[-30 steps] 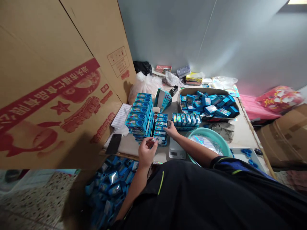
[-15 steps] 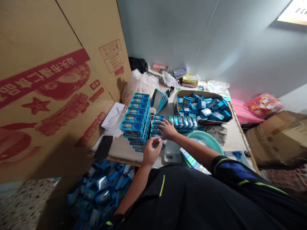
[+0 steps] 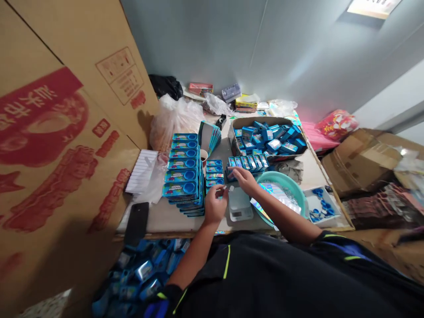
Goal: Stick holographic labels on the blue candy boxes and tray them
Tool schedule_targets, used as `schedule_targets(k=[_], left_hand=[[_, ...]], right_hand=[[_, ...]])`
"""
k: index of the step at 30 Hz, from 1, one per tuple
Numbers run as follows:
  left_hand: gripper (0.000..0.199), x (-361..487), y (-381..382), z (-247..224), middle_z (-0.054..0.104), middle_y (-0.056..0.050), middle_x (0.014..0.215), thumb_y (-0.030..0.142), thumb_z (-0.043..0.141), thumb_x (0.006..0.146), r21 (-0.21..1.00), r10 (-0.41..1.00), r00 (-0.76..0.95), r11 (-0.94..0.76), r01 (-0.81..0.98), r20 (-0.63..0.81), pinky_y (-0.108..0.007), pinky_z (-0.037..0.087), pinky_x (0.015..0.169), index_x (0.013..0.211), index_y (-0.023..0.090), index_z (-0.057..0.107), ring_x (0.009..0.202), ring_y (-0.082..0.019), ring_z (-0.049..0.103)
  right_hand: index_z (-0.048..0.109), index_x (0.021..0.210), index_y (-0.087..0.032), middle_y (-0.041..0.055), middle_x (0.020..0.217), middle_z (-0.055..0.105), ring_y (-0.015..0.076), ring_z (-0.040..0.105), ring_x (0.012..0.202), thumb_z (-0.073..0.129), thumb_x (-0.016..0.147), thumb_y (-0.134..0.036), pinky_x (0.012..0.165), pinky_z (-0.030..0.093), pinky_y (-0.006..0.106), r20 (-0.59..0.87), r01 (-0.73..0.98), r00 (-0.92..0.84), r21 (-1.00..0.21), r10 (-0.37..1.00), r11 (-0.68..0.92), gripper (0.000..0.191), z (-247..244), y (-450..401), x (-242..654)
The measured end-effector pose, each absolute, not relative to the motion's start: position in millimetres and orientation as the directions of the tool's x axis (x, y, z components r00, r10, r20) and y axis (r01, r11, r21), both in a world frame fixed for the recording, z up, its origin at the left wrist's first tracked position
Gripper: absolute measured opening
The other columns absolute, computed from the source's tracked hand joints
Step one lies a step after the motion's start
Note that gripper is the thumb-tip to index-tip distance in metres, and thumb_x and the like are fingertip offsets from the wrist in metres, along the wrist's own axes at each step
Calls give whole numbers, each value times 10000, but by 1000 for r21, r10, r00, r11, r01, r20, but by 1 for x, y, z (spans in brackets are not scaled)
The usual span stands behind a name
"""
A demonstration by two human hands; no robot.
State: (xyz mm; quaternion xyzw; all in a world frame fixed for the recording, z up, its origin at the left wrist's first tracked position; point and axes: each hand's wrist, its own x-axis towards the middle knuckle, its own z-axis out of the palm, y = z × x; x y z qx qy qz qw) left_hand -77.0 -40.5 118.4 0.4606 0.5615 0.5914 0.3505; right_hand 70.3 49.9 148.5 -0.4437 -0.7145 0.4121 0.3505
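Note:
My left hand (image 3: 215,204) pinches a small white piece (image 3: 225,187) above the table, just in front of a short stack of blue boxes (image 3: 214,173). My right hand (image 3: 243,179) has its fingers on the end box of a row of blue boxes (image 3: 247,163) standing on edge. A taller double stack of blue boxes (image 3: 183,174) rises left of the short stack. Between my hands and slightly nearer me sits a white digital scale (image 3: 239,204). Behind the row, a cardboard tray (image 3: 268,119) holds many loose blue boxes.
A teal basin (image 3: 281,190) holds holographic sheets. A white tray (image 3: 319,205) has blue pieces. A phone (image 3: 136,223), a notepad (image 3: 141,171), a paper cup (image 3: 203,157) and fanned blue cards (image 3: 209,138) lie nearby. A large printed carton (image 3: 66,132) stands left; blue packs (image 3: 139,274) lie below the table edge.
My right hand has moved off the short stack to the end of the row. My left hand has shifted slightly toward the scale. The whole scene has slid left in view.

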Motion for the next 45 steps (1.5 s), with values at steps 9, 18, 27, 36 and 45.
schedule_targets(k=[9, 18, 27, 36, 45], left_hand=[[273, -60, -10, 125, 720, -64, 943, 303, 775, 746, 969, 854, -489, -62, 239, 176, -337, 602, 776, 975, 202, 665, 804, -191, 723], [534, -56, -7, 144, 702, -51, 887, 450, 880, 605, 984, 864, -486, 59, -167, -134, -323, 600, 780, 997, 147, 678, 812, -178, 714], [456, -56, -14, 159, 706, -30, 821, 474, 870, 605, 986, 821, -548, 101, -133, -158, -336, 596, 781, 871, 149, 694, 745, -168, 704], [467, -60, -16, 173, 663, -11, 844, 448, 889, 583, 977, 830, -530, 80, -198, -175, -344, 618, 748, 862, 153, 656, 759, -159, 688], [505, -56, -34, 212, 620, 23, 846, 393, 904, 570, 993, 840, -537, 19, -119, -80, -326, 613, 719, 907, 178, 595, 715, -142, 685]], right_hand=[[775, 931, -181, 59, 860, 741, 174, 631, 749, 669, 866, -483, 702, 480, 280, 126, 193, -562, -941, 817, 278, 327, 131, 56, 86], [771, 865, -179, 42, 816, 736, 172, 662, 763, 754, 770, -492, 727, 517, 295, 84, -61, -589, -996, 804, 59, 327, 130, 68, 101], [766, 889, -160, 36, 808, 751, 165, 669, 746, 782, 721, -494, 722, 539, 295, -62, -96, -644, -982, 763, -161, 374, 125, 69, 95], [682, 1050, -180, -13, 733, 685, 130, 618, 670, 796, 739, -444, 614, 472, 245, 60, -162, -583, -986, 810, -44, 423, 143, 62, 93], [745, 928, -176, 49, 857, 746, 164, 671, 755, 782, 775, -460, 692, 517, 286, 83, -112, -578, -994, 812, 22, 325, 168, 44, 113]])
